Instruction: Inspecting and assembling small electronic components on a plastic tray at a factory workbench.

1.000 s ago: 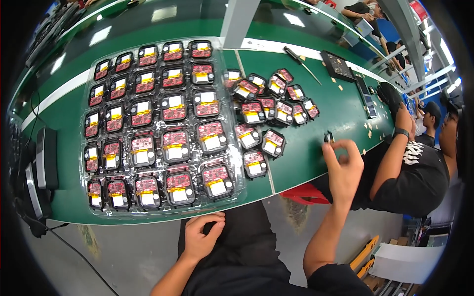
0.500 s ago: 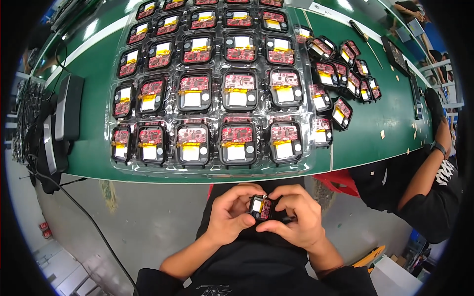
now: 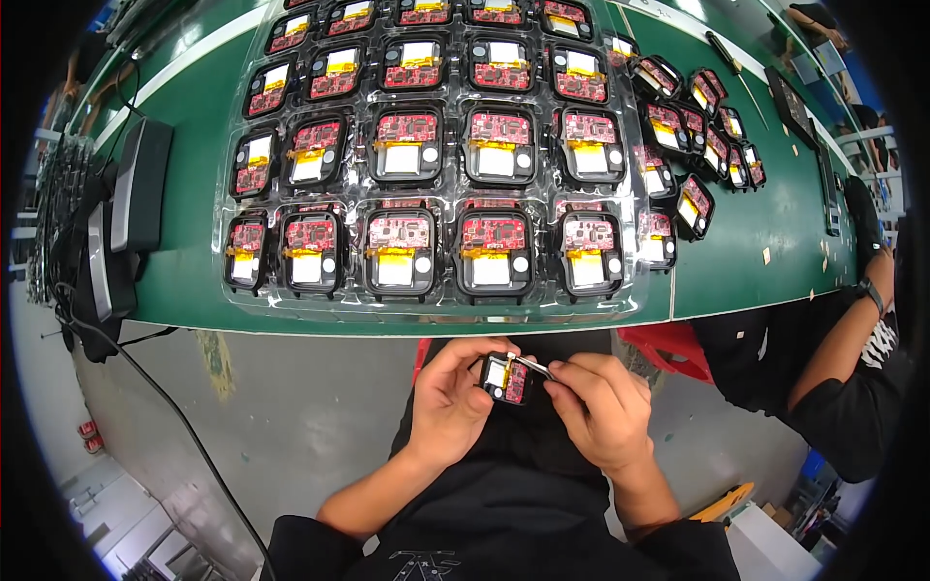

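Over my lap, my left hand point(image 3: 449, 399) grips a small black watch-like housing point(image 3: 516, 385) by its left side, thumb below and fingers above. The housing lies open toward me, showing a red circuit board, a white block and yellow tape. My right hand point(image 3: 608, 409) pinches slim metal tweezers point(image 3: 536, 366), their tips at the housing's upper edge, beside a small pale piece. Whether the tips grip that piece is too small to tell. Beyond my hands, a clear plastic tray point(image 3: 436, 312) on the bench holds several rows of similar housings point(image 3: 400, 254).
Loose housings point(image 3: 694, 206) lie heaped right of the tray on the green bench point(image 3: 736, 252). Behind them is a screwdriver point(image 3: 722, 50). A grey-black device point(image 3: 141, 184) and cable stand at the left. A co-worker's arm point(image 3: 841, 351) and a red stool point(image 3: 668, 351) are at the right.
My right hand has left the housing's edge, moved slightly right, and now shows tweezers reaching to the housing. My left hand still holds it. The view has shifted, so the bench sits higher.
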Demonstrator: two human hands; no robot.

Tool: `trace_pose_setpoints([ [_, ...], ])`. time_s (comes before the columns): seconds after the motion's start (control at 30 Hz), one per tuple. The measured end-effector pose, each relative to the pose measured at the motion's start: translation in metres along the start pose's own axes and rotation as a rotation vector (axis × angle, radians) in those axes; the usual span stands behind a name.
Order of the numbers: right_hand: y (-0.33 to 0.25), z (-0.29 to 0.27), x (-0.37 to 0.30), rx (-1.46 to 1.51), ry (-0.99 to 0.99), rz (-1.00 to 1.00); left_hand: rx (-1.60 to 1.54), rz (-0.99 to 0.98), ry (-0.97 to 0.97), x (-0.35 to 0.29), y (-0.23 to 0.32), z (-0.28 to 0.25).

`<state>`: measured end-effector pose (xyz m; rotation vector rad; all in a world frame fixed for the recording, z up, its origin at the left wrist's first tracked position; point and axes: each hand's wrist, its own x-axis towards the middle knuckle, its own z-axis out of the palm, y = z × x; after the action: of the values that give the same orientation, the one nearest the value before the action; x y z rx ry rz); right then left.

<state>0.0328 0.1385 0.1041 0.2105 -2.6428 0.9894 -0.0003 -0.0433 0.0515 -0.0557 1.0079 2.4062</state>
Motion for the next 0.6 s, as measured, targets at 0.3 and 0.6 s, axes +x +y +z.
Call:
trace_pose_setpoints([
  [0.3, 0.0034, 0.0025, -0.001, -0.006, 0.023, -0.059, 0.041, 0.025, -0.014, 0.0011, -0.0018, 0.0001],
  [0.6, 0.0082, 0.0037, -0.0016, 0.138, -0.035, 0.064, 0.08, 0.011, 0.008, 0.0013, -0.0013, -0.0029],
])
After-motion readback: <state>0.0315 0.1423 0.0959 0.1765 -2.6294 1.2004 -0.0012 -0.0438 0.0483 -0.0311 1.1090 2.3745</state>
